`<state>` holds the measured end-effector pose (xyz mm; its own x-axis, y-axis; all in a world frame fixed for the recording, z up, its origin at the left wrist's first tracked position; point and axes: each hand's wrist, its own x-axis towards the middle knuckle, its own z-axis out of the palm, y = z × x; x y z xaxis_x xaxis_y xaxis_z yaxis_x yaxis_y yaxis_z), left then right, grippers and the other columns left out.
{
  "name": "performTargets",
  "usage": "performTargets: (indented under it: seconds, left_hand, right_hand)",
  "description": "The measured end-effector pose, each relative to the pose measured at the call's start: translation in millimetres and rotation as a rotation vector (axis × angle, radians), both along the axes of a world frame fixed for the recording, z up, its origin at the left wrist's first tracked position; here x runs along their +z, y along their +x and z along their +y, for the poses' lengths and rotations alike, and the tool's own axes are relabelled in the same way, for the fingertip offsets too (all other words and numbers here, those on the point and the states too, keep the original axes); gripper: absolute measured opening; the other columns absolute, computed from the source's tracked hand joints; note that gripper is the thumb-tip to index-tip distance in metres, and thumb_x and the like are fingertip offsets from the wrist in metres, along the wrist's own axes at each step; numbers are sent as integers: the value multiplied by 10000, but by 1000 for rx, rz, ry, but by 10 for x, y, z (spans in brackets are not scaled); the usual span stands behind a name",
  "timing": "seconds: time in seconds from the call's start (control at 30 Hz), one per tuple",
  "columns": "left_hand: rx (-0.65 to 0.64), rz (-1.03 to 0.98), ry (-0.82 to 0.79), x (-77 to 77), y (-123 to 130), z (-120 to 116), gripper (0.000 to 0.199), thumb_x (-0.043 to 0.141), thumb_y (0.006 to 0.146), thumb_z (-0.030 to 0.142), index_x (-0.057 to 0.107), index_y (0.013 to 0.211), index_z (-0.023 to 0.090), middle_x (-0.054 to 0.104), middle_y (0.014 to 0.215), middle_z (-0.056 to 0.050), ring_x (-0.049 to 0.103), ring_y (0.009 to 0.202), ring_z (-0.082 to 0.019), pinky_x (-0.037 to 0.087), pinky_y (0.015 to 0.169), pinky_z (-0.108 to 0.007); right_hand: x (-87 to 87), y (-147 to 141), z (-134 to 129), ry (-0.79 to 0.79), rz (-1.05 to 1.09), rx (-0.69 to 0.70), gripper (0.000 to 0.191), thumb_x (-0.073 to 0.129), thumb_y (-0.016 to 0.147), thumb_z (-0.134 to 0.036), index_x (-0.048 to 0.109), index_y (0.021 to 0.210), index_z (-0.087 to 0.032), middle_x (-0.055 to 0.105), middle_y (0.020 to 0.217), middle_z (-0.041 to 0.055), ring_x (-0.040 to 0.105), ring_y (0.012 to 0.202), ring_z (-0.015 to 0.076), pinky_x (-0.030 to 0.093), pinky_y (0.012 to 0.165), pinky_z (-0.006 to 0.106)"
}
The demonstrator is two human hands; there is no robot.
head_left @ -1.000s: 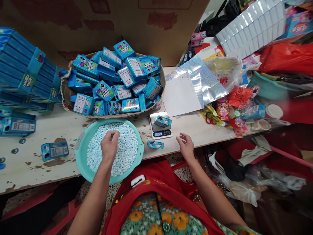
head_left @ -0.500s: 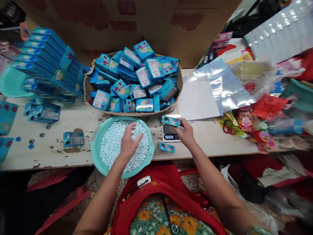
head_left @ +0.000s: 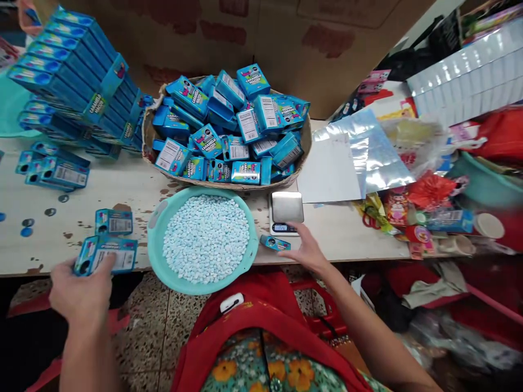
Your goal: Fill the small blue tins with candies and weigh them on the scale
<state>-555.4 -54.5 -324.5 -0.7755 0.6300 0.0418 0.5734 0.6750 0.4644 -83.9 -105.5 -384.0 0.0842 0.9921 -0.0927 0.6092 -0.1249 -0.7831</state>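
My left hand is closed around a small blue candy box at the table's front edge, left of the basin. Just behind it, another blue box lies on the table. My right hand has its fingers apart and holds nothing; it hovers at the near edge of a small digital scale with a bare metal plate. Beside those fingertips lies a blue box on its side. Between my hands sits a turquoise basin of small pale-blue candies.
Behind the basin, a cardboard tray is heaped with blue boxes. Stacked blue boxes rise at the left, with small round discs nearby. White card, shiny sheets and wrapped sweets lie right. A large carton stands behind.
My left hand has left the candies and moved left, now holding a blue box. The box my right hand held over the scale is gone from there, and that hand has opened.
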Motion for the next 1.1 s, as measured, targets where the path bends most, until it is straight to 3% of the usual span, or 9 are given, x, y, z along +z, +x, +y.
performTargets:
  seconds: [0.1,0.17,0.3,0.43,0.6,0.7,0.83,0.93,1.1]
  left_hand:
    - [68,-85,9,-505,-258,103,487,768,493,475,442,781,256,534,720,-10,554,1022,-409,355,963,-661]
    - [103,-117,92,-780,-275,188,483,775,483,422,446,789,245,516,712,7,563,1001,-375,375,968,-633]
    - [45,-78,234,-1029,-180,251,502,758,558,363,513,971,216,596,1001,-47,541,1065,-368,371,983,-610]
    - [-187,187,365,-914,118,240,567,723,652,305,514,1168,197,527,1270,-110,433,1231,-393,322,1037,-582]
    - [-640,173,485,-587,961,361,301,623,784,282,606,1062,168,622,1138,-95,529,1156,-284,394,1029,-465]
    - [-793,32,446,-475,1485,409,271,586,821,270,617,1063,154,634,1109,-117,563,1103,-247,430,984,-416]
    - [-948,-112,398,-441,1970,422,224,574,825,256,636,1021,167,665,1029,-104,607,1012,-221,465,920,-374]
    - [-1046,-166,377,-447,2184,435,168,557,833,249,656,948,176,686,961,-88,629,957,-206,467,909,-351]
    - [-1107,-176,348,-472,2338,469,163,534,856,248,665,916,173,696,905,-71,645,880,-181,483,838,-299]
  right_hand:
    - [-198,-110,-198,-81,-75,52,500,746,667,-461,601,1084,-225,649,1040,72,609,980,276,499,857,451]
    - [-182,-165,-227,-96,-61,-8,372,679,745,-456,617,1023,-217,662,945,57,627,868,246,514,774,402]
    - [40,12,-13,18,-33,-200,419,670,747,-507,614,1026,-200,659,908,53,613,809,218,501,736,348]
    - [29,332,441,109,-113,-295,466,680,717,-534,623,1017,-182,656,932,70,606,842,236,483,785,377]
    - [-153,519,736,89,-50,-271,527,697,694,-536,609,1085,-195,641,1040,86,597,948,255,474,849,409]
    - [-179,629,577,139,22,-329,575,662,741,-527,542,1210,-217,571,1218,100,542,1106,249,450,929,418]
    - [-310,819,135,18,133,-639,535,499,837,-571,543,1206,-187,556,1239,132,568,1063,235,478,886,421]
    - [-470,898,-193,-78,143,-761,579,517,802,-611,591,1137,-145,592,1173,159,587,1001,254,478,866,446]
    - [-621,898,-460,-121,200,-764,538,572,766,-598,637,1043,-141,659,1028,134,604,937,249,482,857,442]
